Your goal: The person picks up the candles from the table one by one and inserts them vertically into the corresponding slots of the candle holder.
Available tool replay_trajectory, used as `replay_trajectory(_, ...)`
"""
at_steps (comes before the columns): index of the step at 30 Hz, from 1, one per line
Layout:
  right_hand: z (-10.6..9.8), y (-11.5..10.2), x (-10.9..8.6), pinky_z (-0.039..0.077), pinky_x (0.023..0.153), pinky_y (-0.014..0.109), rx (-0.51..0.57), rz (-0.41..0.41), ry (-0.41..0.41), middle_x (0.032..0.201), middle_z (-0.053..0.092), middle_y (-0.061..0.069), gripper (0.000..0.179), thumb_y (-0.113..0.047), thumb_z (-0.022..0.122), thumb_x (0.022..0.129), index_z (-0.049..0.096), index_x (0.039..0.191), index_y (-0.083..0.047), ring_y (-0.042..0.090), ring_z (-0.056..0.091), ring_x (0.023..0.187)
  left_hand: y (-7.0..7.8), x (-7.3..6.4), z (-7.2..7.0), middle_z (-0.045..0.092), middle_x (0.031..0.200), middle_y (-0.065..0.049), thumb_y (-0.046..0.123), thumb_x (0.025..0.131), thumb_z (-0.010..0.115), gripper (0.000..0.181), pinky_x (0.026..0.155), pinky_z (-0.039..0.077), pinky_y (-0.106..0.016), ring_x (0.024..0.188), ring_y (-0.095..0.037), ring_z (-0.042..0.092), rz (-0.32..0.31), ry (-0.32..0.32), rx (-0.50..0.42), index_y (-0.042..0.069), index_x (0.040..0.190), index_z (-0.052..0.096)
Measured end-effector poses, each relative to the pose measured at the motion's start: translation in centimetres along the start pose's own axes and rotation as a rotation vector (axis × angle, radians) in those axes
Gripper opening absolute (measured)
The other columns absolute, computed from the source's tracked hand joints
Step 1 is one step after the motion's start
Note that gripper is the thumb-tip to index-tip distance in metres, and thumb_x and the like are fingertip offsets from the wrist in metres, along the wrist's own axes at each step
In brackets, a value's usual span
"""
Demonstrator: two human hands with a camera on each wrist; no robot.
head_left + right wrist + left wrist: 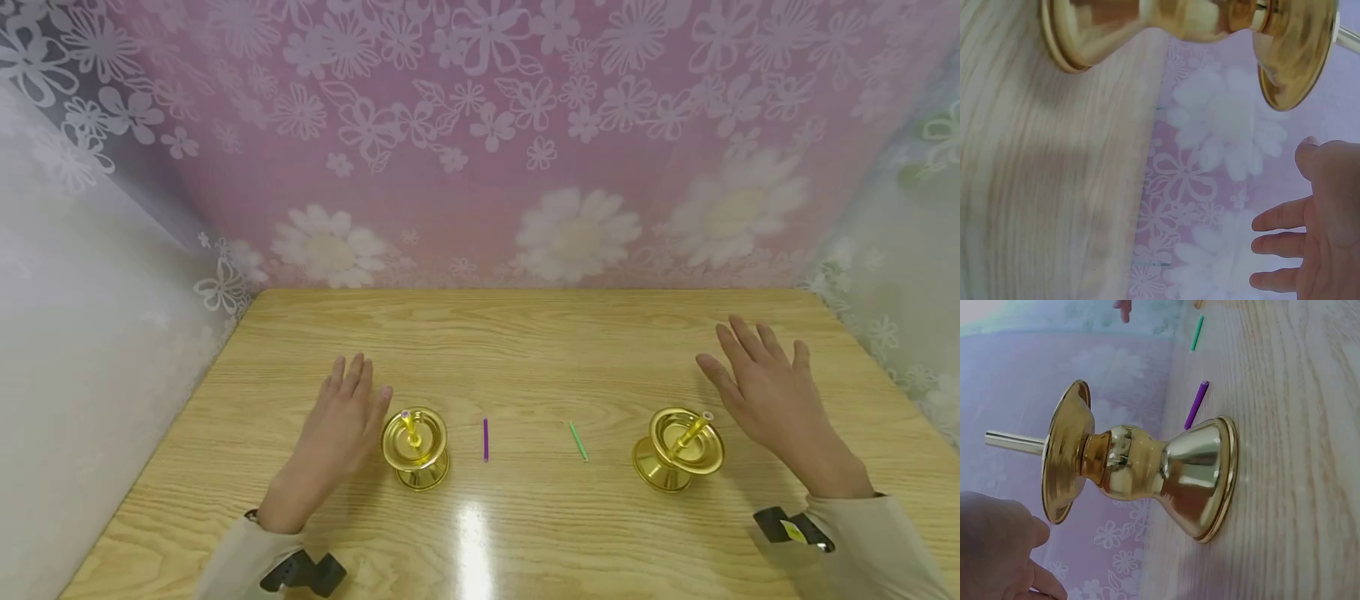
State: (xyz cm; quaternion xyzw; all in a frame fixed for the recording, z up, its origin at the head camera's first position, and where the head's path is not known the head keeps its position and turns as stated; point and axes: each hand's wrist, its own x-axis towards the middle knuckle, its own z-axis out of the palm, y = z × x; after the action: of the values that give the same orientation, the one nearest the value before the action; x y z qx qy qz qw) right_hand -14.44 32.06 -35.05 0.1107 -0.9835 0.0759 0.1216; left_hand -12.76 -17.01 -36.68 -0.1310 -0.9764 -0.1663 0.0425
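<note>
Two shiny gold candle holders stand upright on the wooden table, each with a dish and a thin tube rising from its middle. Just left of the left candle holder (422, 477) is my left hand (339, 429), fingers extended and nothing held. My right hand (772, 400) is spread to the right of the right candle holder (660, 473), apart from it and holding nothing. Between the holders lie a thin purple stick (486, 440) and a thin green stick (578, 442), perhaps candles. The left wrist view shows the left holder (1194, 475) close up beside the thumb.
The light wood table (480, 350) reaches back to a pink curtain (450, 192) printed with white flowers. Pale curtains hang at the left (90, 317) and right sides. Dark straps with small devices (300, 573) sit at both wrists.
</note>
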Motion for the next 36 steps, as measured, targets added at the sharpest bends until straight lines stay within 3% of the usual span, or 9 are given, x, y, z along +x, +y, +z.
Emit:
replay_trajectory(11,-0.8,-0.9,0.6,-0.001,0.112,0.062,0.048,-0.055,-0.001,0.149,0.023,0.037,0.065,-0.037,0.032,0.107,0.025,0.145,0.015,0.05,0.012,0.141,0.3,-0.1,0.5,0.013,0.153,-0.033,0.032,0.107,0.025,0.061,0.112,0.015,-0.059,0.143,-0.046,0.005,-0.001,-0.042,0.025,-0.016,0.145,0.019)
replay_trajectory(36,-1.7,-2.7,1.5,0.004,0.113,0.062,0.084,-0.073,0.008,0.147,0.028,0.036,0.064,-0.038,0.034,0.106,0.031,0.144,0.013,0.051,0.019,0.138,0.7,-0.4,0.3,0.018,0.151,-0.034,0.033,0.107,0.027,0.062,0.113,0.016,-0.058,0.143,-0.046,0.008,0.015,-0.031,0.031,-0.018,0.143,0.024)
